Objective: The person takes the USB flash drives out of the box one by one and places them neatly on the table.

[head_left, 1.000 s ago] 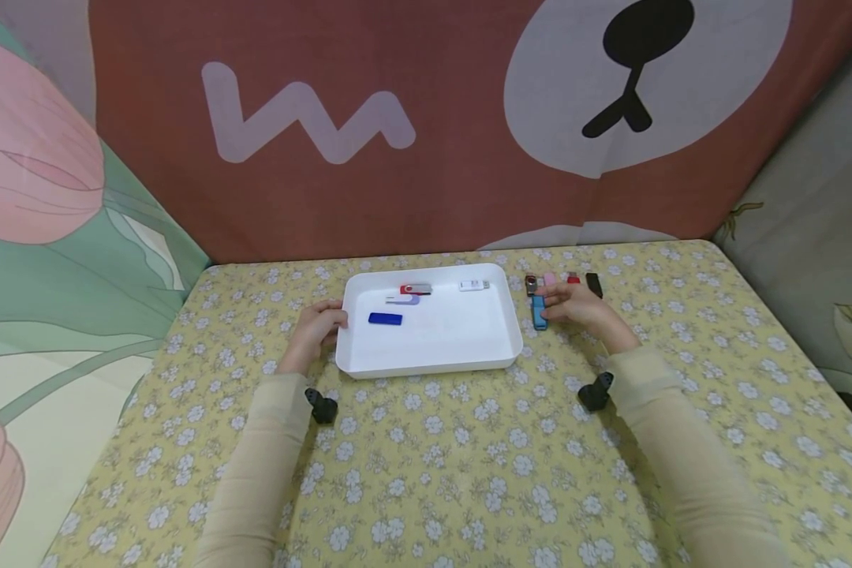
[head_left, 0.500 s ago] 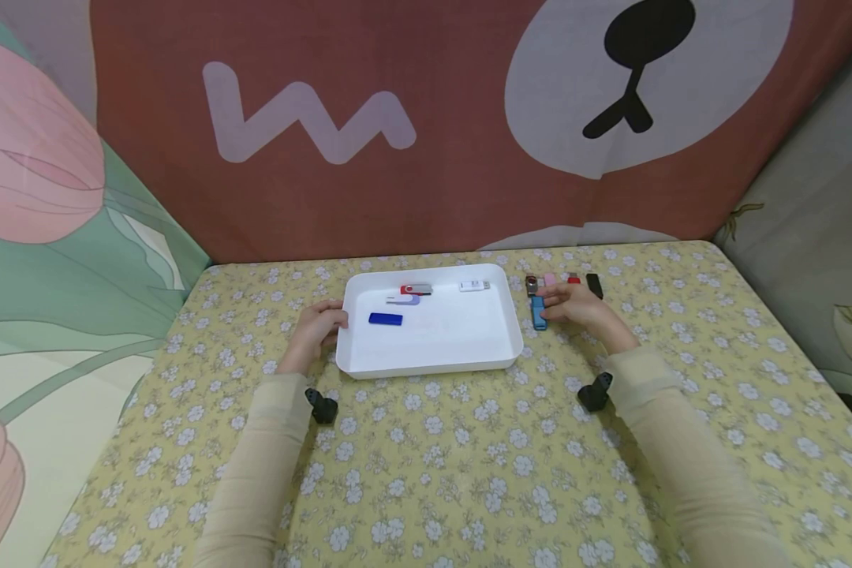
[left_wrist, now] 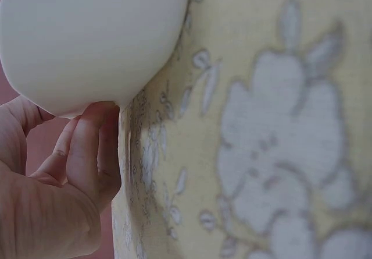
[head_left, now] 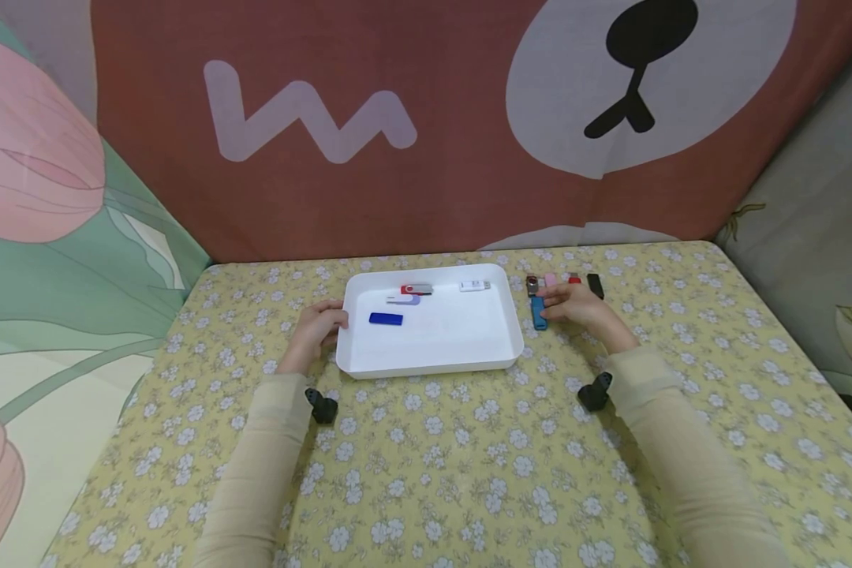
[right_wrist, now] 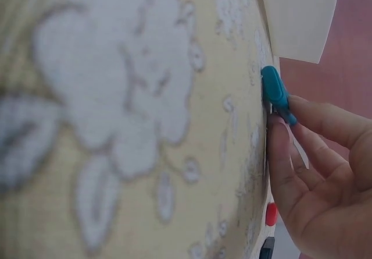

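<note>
- While the left hand point(head_left: 317, 325) pinches the left edge of the white tray point(head_left: 461, 343), the right hand point(head_left: 573, 304) pinches the blue memory stick point(head_left: 539, 314) by one end.
- The stick is just beside the tray's right edge; whether it rests fully on the tablecloth point(head_left: 461, 473) or is partly lifted, I cannot tell.
- It should be light, stiff, slightly slippery and fairly sturdy, best held across its long sides.
</note>
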Demonstrator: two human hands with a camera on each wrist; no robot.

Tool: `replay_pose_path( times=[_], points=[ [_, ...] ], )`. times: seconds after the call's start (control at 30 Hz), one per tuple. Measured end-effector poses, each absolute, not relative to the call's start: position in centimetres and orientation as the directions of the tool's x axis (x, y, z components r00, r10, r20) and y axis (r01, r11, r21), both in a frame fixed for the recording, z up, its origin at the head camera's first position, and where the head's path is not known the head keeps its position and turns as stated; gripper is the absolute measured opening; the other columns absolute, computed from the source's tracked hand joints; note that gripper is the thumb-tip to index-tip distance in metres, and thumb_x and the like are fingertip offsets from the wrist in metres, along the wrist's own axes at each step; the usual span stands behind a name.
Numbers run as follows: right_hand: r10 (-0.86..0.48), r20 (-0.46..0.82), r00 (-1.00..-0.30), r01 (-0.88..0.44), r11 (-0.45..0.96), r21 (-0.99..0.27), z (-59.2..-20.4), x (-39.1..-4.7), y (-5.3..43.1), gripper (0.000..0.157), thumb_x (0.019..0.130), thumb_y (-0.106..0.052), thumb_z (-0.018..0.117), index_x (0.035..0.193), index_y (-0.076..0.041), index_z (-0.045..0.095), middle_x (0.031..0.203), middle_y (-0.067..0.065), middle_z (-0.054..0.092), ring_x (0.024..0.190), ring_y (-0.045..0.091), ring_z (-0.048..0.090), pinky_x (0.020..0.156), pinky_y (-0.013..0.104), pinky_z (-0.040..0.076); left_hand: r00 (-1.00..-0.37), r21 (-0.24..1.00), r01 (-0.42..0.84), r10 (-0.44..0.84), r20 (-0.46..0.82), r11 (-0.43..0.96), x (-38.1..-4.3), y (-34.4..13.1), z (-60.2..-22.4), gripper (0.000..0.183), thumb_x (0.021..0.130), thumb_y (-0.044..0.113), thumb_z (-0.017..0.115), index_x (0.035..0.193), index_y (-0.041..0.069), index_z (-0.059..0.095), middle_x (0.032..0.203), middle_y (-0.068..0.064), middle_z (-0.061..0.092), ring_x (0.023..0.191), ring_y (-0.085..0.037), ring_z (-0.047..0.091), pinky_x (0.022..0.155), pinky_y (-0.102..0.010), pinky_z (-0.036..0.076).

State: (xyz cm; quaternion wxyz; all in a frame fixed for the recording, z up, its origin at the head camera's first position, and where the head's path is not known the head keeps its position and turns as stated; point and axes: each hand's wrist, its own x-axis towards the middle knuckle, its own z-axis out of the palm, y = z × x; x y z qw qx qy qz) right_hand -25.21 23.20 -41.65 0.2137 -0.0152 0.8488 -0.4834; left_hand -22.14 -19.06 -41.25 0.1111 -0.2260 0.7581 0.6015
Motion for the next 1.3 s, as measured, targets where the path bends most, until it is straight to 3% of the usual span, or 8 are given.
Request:
replay_pose_path(
  times=[0.47, 0.8, 1.1, 1.3],
  points=[
    [-0.218, -0.356, -0.909, 0.186, 0.552, -0.813, -41.7, -25.2, 23.07, 0.052, 0.092, -0.006, 0.06, 0.139, 0.006, 0.043, 0.128, 0.023, 0.046, 0.099, 0.016, 0.053, 0.078, 0.019, 0.051, -0.873, 0.862, -0.475, -0.213, -0.438, 0.177, -22.03, -19.03, -41.23, 0.054, 0.081, 0.003, 0.055, 0.134, 0.008, 0.052, 0.132, -0.015, 0.056, 0.078, -0.008, 0.057, 0.056, -0.018, 0.048],
    [-0.208, -0.357, -0.91, 0.189, 0.559, -0.807, -41.43, -25.12, 23.06, 0.053, 0.092, -0.007, 0.06, 0.14, 0.007, 0.042, 0.133, 0.027, 0.044, 0.11, 0.027, 0.053, 0.091, 0.033, 0.052, -0.878, 0.864, -0.469, -0.2, -0.435, 0.181, -22.1, -19.21, -41.24, 0.053, 0.082, 0.004, 0.055, 0.135, 0.008, 0.052, 0.133, -0.015, 0.056, 0.082, -0.01, 0.058, 0.057, -0.018, 0.048],
    [-0.204, -0.353, -0.913, 0.19, 0.554, -0.811, -41.49, -25.18, 23.01, 0.052, 0.091, -0.005, 0.06, 0.139, 0.007, 0.043, 0.131, 0.027, 0.045, 0.104, 0.022, 0.054, 0.082, 0.023, 0.053, -0.874, 0.863, -0.474, -0.207, -0.439, 0.174, -22.18, -19.11, -41.23, 0.054, 0.082, 0.004, 0.055, 0.135, 0.008, 0.052, 0.133, -0.015, 0.056, 0.084, -0.01, 0.058, 0.057, -0.018, 0.048],
    [-0.211, -0.347, -0.914, 0.183, 0.549, -0.816, -41.59, -25.16, 23.05, 0.051, 0.091, -0.004, 0.059, 0.137, 0.01, 0.043, 0.126, 0.026, 0.048, 0.086, 0.006, 0.056, 0.075, 0.016, 0.051, -0.872, 0.861, -0.478, -0.211, -0.441, 0.175, -22.15, -19.06, -41.3, 0.055, 0.081, 0.003, 0.054, 0.136, 0.009, 0.051, 0.134, -0.015, 0.056, 0.085, -0.011, 0.058, 0.057, -0.018, 0.048]
  ],
)
